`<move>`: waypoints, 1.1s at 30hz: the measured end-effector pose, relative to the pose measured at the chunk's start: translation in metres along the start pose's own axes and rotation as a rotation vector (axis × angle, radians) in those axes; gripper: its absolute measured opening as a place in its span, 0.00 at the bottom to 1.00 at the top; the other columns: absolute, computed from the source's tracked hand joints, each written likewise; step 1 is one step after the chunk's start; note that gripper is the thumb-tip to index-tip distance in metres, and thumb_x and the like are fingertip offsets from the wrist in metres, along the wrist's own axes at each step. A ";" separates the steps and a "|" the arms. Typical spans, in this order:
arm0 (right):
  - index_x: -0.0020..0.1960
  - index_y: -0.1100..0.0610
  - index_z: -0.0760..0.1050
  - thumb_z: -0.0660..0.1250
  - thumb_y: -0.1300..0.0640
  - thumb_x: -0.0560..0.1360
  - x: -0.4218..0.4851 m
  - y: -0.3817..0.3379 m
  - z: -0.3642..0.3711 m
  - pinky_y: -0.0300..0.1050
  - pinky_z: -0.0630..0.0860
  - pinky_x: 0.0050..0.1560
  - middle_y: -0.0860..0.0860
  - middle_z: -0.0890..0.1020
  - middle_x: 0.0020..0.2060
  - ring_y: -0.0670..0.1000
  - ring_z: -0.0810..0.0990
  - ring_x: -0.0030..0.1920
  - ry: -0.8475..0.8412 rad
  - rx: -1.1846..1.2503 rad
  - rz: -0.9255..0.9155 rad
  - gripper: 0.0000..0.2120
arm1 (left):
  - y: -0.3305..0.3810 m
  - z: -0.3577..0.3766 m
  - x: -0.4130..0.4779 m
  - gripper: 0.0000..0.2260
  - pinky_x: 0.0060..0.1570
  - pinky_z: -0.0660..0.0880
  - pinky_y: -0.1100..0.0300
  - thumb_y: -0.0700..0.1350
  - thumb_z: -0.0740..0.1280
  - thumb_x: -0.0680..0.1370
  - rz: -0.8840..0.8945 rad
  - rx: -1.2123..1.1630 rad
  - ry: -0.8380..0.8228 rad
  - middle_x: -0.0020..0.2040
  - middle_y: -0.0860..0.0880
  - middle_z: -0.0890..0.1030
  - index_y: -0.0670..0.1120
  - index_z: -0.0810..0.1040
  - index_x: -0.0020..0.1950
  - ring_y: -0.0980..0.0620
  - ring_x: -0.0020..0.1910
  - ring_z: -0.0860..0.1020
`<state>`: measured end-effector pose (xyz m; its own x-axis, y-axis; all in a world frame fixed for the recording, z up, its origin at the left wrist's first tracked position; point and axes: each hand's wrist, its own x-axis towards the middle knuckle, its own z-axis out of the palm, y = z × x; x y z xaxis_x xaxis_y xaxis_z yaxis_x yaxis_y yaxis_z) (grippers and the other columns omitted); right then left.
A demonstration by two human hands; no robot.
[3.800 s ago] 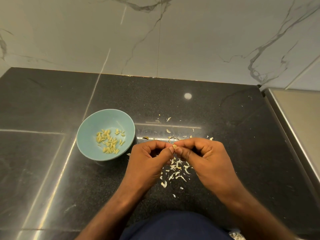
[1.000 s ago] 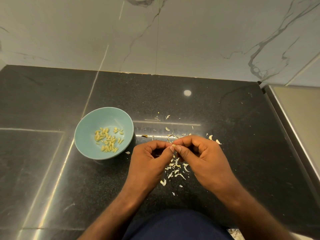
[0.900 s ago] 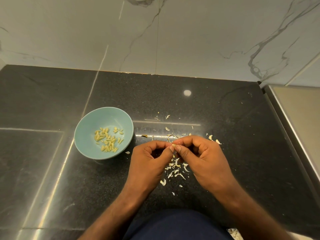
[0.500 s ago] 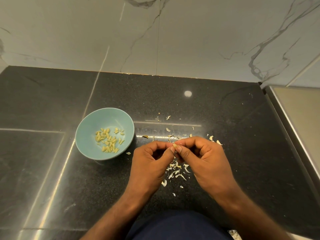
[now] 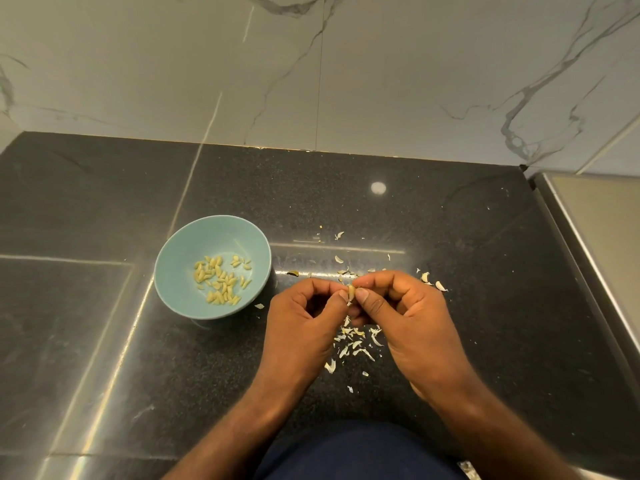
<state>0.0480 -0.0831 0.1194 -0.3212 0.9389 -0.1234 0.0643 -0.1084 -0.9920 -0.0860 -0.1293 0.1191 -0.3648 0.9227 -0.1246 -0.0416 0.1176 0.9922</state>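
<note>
A small pale seed (image 5: 351,292) is pinched between the fingertips of my left hand (image 5: 304,327) and my right hand (image 5: 405,320), which meet above the black counter (image 5: 485,306). Both hands have their fingers curled. To the left stands a light blue bowl (image 5: 180,271) holding several peeled yellowish seeds (image 5: 221,280). Several white husk scraps (image 5: 356,344) lie scattered on the counter under and behind my hands.
A marble-patterned wall (image 5: 346,81) rises behind the counter. A steel surface (image 5: 606,237) with a raised edge borders the counter on the right. My dark blue clothing (image 5: 353,452) shows at the bottom edge.
My hands have stayed together in the same place, working the seed between the fingertips. More of the seed now shows between my thumbs.
</note>
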 end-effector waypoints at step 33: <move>0.47 0.51 0.82 0.71 0.60 0.77 -0.001 -0.008 -0.008 0.31 0.76 0.39 0.44 0.83 0.39 0.45 0.82 0.39 -0.031 -0.395 -0.254 0.05 | -0.015 -0.004 0.009 0.09 0.42 0.79 0.59 0.46 0.68 0.77 -0.072 -0.138 -0.145 0.39 0.43 0.83 0.41 0.82 0.49 0.50 0.38 0.81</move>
<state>0.0551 -0.0806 0.1274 -0.4011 0.9087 0.1154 0.3324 0.2617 -0.9061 -0.0921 -0.1240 0.1028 -0.2190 0.9581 -0.1847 -0.1935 0.1429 0.9706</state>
